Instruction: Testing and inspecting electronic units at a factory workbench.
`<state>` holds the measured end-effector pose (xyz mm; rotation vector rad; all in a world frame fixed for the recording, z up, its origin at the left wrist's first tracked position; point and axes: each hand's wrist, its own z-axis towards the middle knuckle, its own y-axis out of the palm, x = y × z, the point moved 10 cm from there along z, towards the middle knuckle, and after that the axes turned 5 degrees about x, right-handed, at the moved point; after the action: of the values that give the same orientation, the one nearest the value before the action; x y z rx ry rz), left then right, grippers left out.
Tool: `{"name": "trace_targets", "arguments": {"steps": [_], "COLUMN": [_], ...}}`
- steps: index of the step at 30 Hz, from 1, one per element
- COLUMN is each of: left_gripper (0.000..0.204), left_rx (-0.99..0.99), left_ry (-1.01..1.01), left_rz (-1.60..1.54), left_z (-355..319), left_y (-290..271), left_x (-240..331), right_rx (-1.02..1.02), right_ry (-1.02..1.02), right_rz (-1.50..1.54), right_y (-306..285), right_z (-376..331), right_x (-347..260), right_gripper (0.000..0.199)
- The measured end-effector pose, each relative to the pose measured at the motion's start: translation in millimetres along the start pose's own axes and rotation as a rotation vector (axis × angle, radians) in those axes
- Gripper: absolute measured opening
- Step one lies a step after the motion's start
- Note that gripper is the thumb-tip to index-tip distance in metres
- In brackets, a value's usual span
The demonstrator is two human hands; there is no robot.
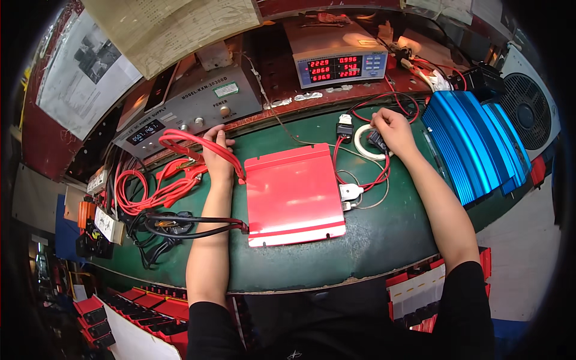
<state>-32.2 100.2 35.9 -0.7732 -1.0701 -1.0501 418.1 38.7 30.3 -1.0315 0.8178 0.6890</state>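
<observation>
A flat red metal box (pixel 294 195) lies in the middle of the green bench. Thick red cables (pixel 207 144) and black cables (pixel 192 228) leave its left side; a white plug (pixel 350 192) sits at its right side. My left hand (pixel 217 150) is beside the power supply's front, behind the red cables, fingers loosely curled and apart, with nothing visible in them. My right hand (pixel 391 129) is at the far right, fingers drawn together next to a black plug (pixel 377 141) and over a white ring (pixel 362 144). What those fingers hold, if anything, is hidden.
A grey power supply (pixel 186 108) stands back left, a meter with red digits (pixel 342 66) at the back. Blue finned housings (pixel 468 144) and a fan (pixel 529 108) stand right. Coiled red leads with clips (pixel 144 192) lie left. Another black connector (pixel 344 129) lies behind the box.
</observation>
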Motion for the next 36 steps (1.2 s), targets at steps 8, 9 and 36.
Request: {"name": "trace_targets", "arguments": {"steps": [8,9,36], "left_gripper": [0.054,0.054,0.079], "left_rx": [0.184,0.187,0.043], "left_ry": [-0.007,-0.007,0.057], "left_rz": [-0.229,-0.228,-0.136], "left_z": [-5,-7,-8], "left_y": [-13,-10,3], "left_x": [2,5,16], "right_rx": [0.02,0.027,0.037], "right_ry": [-0.03,-0.029,-0.038], "right_rz": [-0.022,-0.015,-0.017], "right_y": [-1,-2,-4], "right_z": [1,0,0], "right_x": [-1,0,0], "right_gripper": [0.025,0.025,0.024]}}
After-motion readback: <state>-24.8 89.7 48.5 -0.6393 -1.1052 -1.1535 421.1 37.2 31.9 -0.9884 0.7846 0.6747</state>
